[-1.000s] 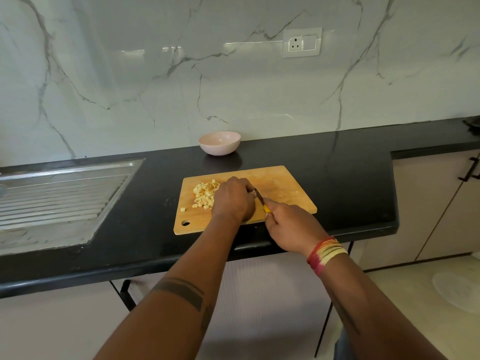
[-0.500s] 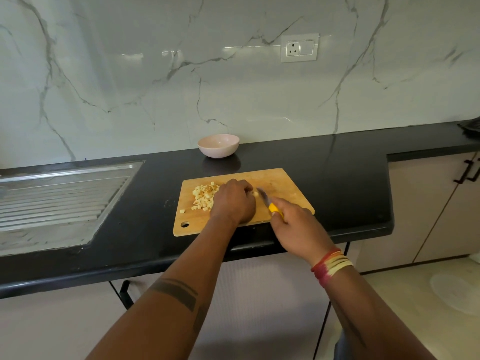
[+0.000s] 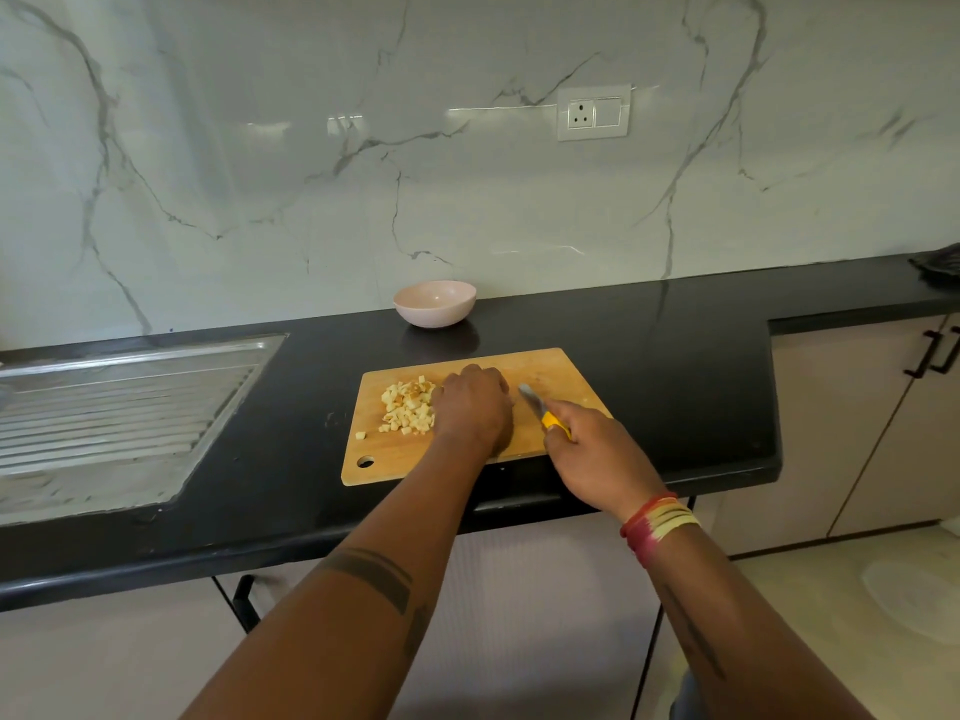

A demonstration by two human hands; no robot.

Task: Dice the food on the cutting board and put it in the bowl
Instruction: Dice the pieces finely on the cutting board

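- Knife (image 3: 540, 407) sits in the right hand (image 3: 597, 459), whose fingers curl round the yellow handle; its blade points up and to the left, over the cutting board (image 3: 561, 371).
- Left hand (image 3: 472, 407) rests knuckles-up on the board, just left of the blade tip, fingers curled down; whether they hold a piece underneath cannot be told.
- Diced food (image 3: 408, 407), pale cubes in a loose pile, lies on the board touching the left edge of the left hand; one stray cube (image 3: 360, 435) lies apart, further left of the pile.
- Pink bowl (image 3: 435, 302) stands on the black surface (image 3: 675, 366) beyond the left hand's fingers, apart from the board and near the marble wall.
- Steel drainboard (image 3: 119, 407) lies well to the left of both hands.
- Red and yellow threads (image 3: 657, 524) wrap the right wrist.
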